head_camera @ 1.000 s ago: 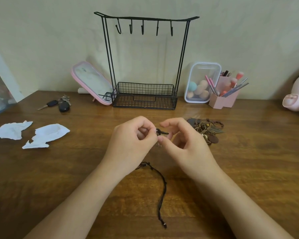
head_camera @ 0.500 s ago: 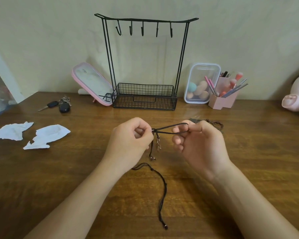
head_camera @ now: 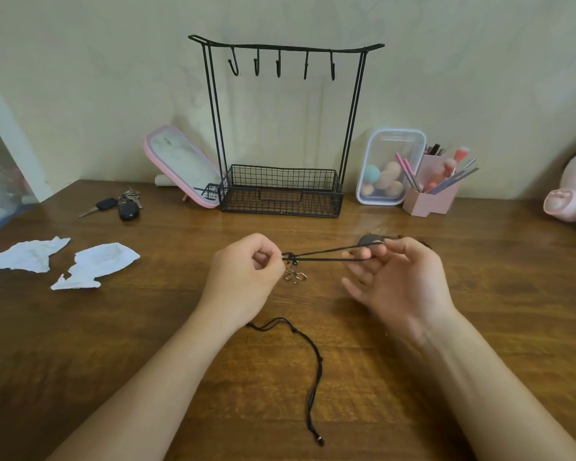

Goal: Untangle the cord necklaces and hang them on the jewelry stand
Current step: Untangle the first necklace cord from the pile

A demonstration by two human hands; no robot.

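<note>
2 hands stretch 1 cord necklace (head_camera: 326,255): left hand (head_camera: 243,277) pinches the knot, right hand (head_camera: 399,284) the loop; 5 hooks (head_camera: 278,66) on stand (head_camera: 281,191).

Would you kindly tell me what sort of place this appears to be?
Probably a dressing table at home: the wooden table carries a pink-framed mirror, a clear box of makeup sponges, a pink holder of brushes and a wire jewelry stand.

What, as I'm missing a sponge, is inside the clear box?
One teal sponge and several peach sponges show; the pink holder and its pencils cover the clear box's lower right corner.
</note>
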